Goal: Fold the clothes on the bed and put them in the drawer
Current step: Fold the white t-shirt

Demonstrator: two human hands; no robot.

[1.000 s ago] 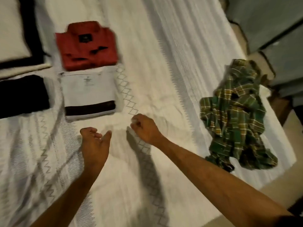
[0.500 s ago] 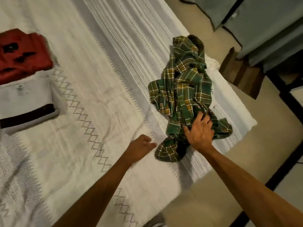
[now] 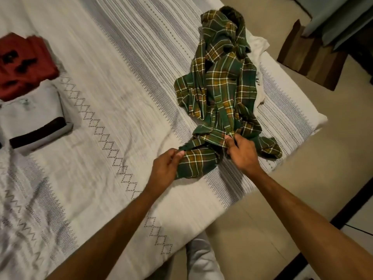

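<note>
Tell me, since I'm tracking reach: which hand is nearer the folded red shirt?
Left. The left hand pinches the plaid shirt on the side toward the red shirt; the right hand grips it farther away.

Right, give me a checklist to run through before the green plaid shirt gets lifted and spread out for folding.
1. Left hand grips the plaid shirt at its near end: ok.
2. Right hand pinches the shirt's fabric: ok.
3. Shirt untangled: not ok, it lies crumpled and twisted.
4. Bare bedspread to the left to lay it flat: ok.
5. Folded red shirt and folded white shirt lie apart from the plaid one: ok.
6. Drawer ready: cannot tell, none in view.
</note>
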